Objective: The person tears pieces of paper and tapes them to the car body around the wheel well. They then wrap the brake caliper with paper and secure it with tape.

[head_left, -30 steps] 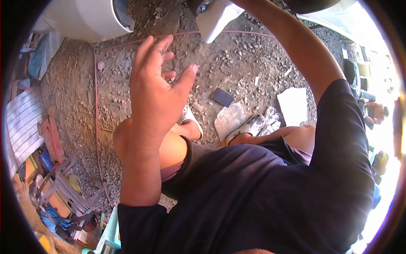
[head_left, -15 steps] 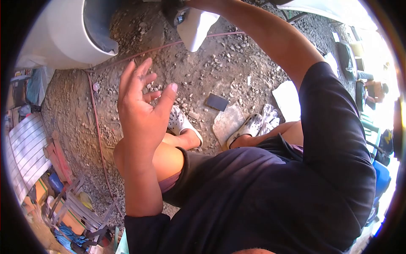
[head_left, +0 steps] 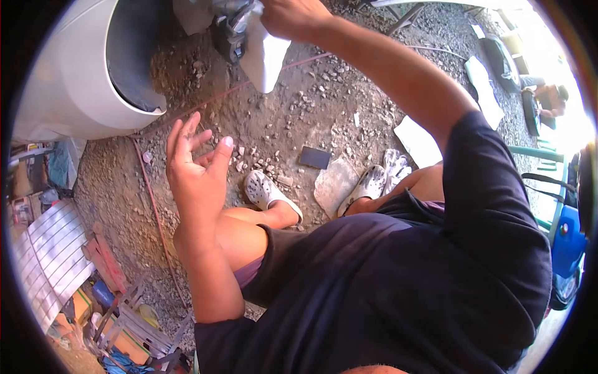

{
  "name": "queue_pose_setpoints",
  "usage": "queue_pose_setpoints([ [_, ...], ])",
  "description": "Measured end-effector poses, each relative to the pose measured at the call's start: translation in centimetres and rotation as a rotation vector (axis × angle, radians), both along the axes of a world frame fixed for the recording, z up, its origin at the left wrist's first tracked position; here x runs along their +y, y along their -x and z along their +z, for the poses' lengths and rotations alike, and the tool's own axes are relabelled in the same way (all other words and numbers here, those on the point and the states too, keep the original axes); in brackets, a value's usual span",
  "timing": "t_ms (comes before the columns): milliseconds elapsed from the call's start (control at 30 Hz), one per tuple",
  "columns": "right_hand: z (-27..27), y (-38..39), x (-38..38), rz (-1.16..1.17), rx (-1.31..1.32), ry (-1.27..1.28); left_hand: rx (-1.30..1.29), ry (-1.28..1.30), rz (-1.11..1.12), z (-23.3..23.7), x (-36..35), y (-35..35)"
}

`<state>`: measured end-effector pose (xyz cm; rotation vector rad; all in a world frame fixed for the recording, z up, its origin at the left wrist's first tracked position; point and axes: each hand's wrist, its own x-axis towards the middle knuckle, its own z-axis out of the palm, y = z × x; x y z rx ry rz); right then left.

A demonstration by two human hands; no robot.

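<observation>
At the top of the head view my right hand (head_left: 293, 19) is closed, its fingers curled at the upper edge of a white tapered panel (head_left: 265, 62). Part of what it grips is hidden, and I cannot tell what that is. Against the panel's left side sits a shiny grey, lumpy part (head_left: 233, 28) with dark areas. My left hand (head_left: 198, 168) is raised on the left, fingers spread and holding nothing. Just beyond it is a white curved vehicle panel (head_left: 68, 75) with a dark hollow.
A dark flat rectangle (head_left: 315, 158) and a flat stone slab (head_left: 337, 187) lie on gravel between my feet. A thin reddish hose (head_left: 151, 193) runs across the ground. Clutter and a striped sheet (head_left: 56, 249) are at left. A person (head_left: 550, 100) is at far right.
My view has shifted, bringing more of the shiny grey part and my right hand into sight. My left hand appears a little lower and farther left, still spread.
</observation>
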<state>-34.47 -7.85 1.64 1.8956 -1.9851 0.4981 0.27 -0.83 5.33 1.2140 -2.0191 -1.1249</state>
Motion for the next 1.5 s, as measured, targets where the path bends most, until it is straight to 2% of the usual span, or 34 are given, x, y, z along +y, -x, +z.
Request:
queue_pose_setpoints([
  [67,0.4,-1.6,4.9,0.106,-0.479,0.068,0.002,0.007,0.002,-0.2,-0.2,0.2],
  [200,2.2,-6.0,14.0,0.226,-1.061,-0.179,0.122,-0.033,-0.033,-1.4,-0.3,1.0],
  [267,2.6,-8.3,16.8,0.262,-1.123,-0.222,0.295,-0.128,-0.096,-1.2,0.5,1.8],
  [433,4.1,-12.1,20.5,0.29,-1.124,-0.244,0.341,-0.097,-0.228,-1.0,2.1,3.3],
  [567,4.2,-13.4,22.1,0.233,-0.985,-0.207,0.31,-0.008,-0.249,-2.2,3.1,3.4],
  [667,3.3,-14.1,23.4,0.244,-0.985,-0.173,0.309,0.016,-0.256,-3.1,3.2,2.9],
  [733,2.5,-13.9,24.0,0.224,-1.03,-0.151,0.207,-0.044,-0.307,-2.7,3.8,2.8],
  [800,1.8,-13.6,24.4,0.096,-0.896,-0.291,0.134,0.054,-0.361,-2.2,4.5,3.2],
  [867,0.9,-13.4,24.1,0.036,-0.931,-0.26,0.024,0.294,-0.428,-2.8,5.0,3.5],
  [933,0.6,-13.3,23.8,0.002,-0.999,-0.452,-0.002,0.239,-0.393,-3.2,5.1,3.7],
  [1000,0.2,-13.3,23.7,0.019,-1.023,-0.37,0.118,0.002,-0.293,-3.5,4.7,3.7],
  [1100,-1.2,-12.8,22.7,0.019,-1.134,-0.355,0.072,0.147,-0.319,-4.1,4.4,3.9],
  [1167,-3.5,-12.5,21.4,0.112,-1.509,-0.266,0.067,0.194,-0.313,-4.6,4.4,4.2],
  [1233,-5.2,-12.2,19.7,-0.124,-1.6,-0.272,0.178,0.187,-0.157,-5.5,3.6,3.9],
  [1267,-5.1,-10.5,19.6,-0.382,-1.649,-0.256,0.274,0.111,-0.07,-4.2,2.8,3.3],
  [1300,-6.0,-7.7,19.7,-0.517,-1.799,-0.299,0.275,0.078,0.007,-3.2,1.7,2.5],
  [1333,-7.7,-5.4,19.9,-0.582,-1.85,-0.223,0.286,0.048,0.088,-2.8,0.7,2.0],
  [1367,-7.0,-4.0,20.5,-0.562,-1.771,-0.24,0.365,-0.07,0.089,-3.8,0.2,1.9],
  [1467,-4.5,-4.3,21.0,-0.313,-1.591,-0.313,0.454,-0.303,0.048,-5.0,1.5,3.1],
  [1500,-2.0,-5.2,20.9,-0.247,-1.655,-0.324,0.435,-0.272,0.042,-4.3,2.0,3.8],
])
